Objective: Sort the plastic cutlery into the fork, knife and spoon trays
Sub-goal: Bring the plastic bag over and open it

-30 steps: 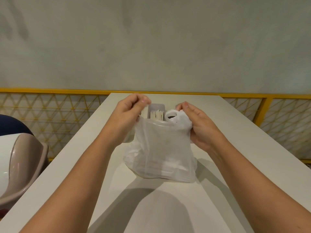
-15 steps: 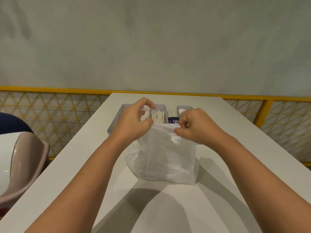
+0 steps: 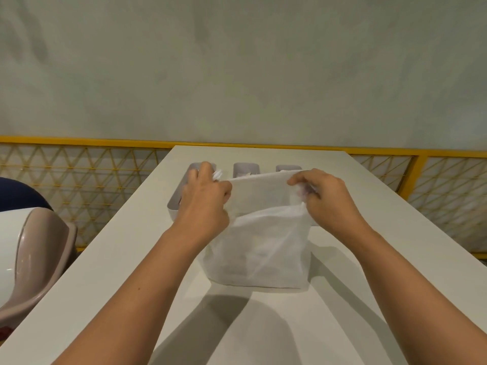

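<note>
Opening the cutlery bag
Left hand (image 3: 204, 204) and right hand (image 3: 329, 200) each pinch the plastic bag (image 3: 259, 243) rim; spread evenly toward 9 and 3 o'clock, short of the trays (image 3: 246, 168) at 12 o'clock.

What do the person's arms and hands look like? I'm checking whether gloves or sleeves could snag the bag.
Both forearms are bare, no sleeves in view. The left hand and right hand wear no gloves, rings, watch or bands.

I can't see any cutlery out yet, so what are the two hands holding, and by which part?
Both hold the white plastic bag by its top rim: left hand at the left corner, right hand at the right, fingers pinching.
</note>
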Tool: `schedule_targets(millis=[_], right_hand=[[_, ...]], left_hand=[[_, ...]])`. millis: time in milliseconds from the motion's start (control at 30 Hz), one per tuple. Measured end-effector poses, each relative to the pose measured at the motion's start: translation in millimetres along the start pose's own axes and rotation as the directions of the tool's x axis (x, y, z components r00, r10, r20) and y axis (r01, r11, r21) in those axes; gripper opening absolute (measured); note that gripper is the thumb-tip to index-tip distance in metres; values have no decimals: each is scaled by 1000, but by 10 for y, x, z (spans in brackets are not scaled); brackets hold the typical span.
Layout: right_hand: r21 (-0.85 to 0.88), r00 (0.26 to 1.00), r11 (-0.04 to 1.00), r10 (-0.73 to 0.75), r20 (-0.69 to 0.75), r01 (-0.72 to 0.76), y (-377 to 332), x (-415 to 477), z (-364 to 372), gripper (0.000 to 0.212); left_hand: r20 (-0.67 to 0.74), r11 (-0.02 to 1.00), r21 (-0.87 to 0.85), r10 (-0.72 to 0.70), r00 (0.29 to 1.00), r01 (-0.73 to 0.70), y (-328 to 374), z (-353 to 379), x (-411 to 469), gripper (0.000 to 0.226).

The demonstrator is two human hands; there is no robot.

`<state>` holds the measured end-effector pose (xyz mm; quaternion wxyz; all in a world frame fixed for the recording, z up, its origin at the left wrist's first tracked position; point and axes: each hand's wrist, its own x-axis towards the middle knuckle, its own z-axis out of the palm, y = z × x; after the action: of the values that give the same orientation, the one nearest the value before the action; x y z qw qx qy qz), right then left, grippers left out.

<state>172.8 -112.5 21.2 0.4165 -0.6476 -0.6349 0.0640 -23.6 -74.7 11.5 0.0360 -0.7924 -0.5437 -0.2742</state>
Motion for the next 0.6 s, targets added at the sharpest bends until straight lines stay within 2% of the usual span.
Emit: schedule_targets(millis=[33,67,133,200,233,267,300,333,367,400,433,467,500,533,567,600], right_hand=[[214,995,971,99,24,-102,12,-18,-30,43],[417,979,886,185,88,-205,26,-31,-63,42],[708,915,581,299,272,-400,93,-52,-112,40],[844,844,202,340,415,-496,193,-80,-129,37],[862,817,55,354,455,-503,240,-107,-130,36],[867,797,-39,375,473,-496,287,-136,-125,34],[868,784,-78,394,479,-490,327,-167,-111,31],[863,781,-59,398,482,-502,353,-204,-96,28],[848,794,27,370,483,-529,367,-248,-86,24],[805,810,189,321,491,-562,389,-288,-77,19],[701,815,416,268,514,-579,400,-333,-60,17],[530,798,641,233,555,-556,421,-378,-36,23],[358,779,792,221,587,-494,442,-413,-5,30],[243,769,868,215,602,-433,467,-442,28,29],[196,780,897,215,588,-396,475,-459,61,19],[182,800,907,223,557,-380,493,-463,83,11]], left_hand=[[38,998,-69,-11,999,14,-41,41,-21,27],[67,987,-157,-28,997,38,-84,67,-45,34],[96,944,-319,-54,994,82,-176,108,-91,37],[145,848,-504,-103,984,163,-284,122,-122,36],[162,794,-573,-135,978,204,-342,129,-133,36],[176,759,-604,-173,969,245,-400,134,-147,34],[194,751,-596,-209,959,284,-454,148,-156,32],[244,754,-564,-239,940,338,-501,160,-170,31],[323,734,-548,-256,911,401,-530,166,-190,29],[424,668,-570,-258,868,477,-544,164,-207,26],[523,542,-621,-250,814,566,-546,161,-217,26],[611,357,-668,-237,755,653,-539,149,-221,25],[674,140,-693,-222,704,707,-557,154,-216,24],[721,-83,-685,-214,659,723,-581,158,-214,22],[750,-281,-660,-210,627,696,-619,175,-213,19],[764,-429,-632,-204,613,646,-670,196,-212,15]])
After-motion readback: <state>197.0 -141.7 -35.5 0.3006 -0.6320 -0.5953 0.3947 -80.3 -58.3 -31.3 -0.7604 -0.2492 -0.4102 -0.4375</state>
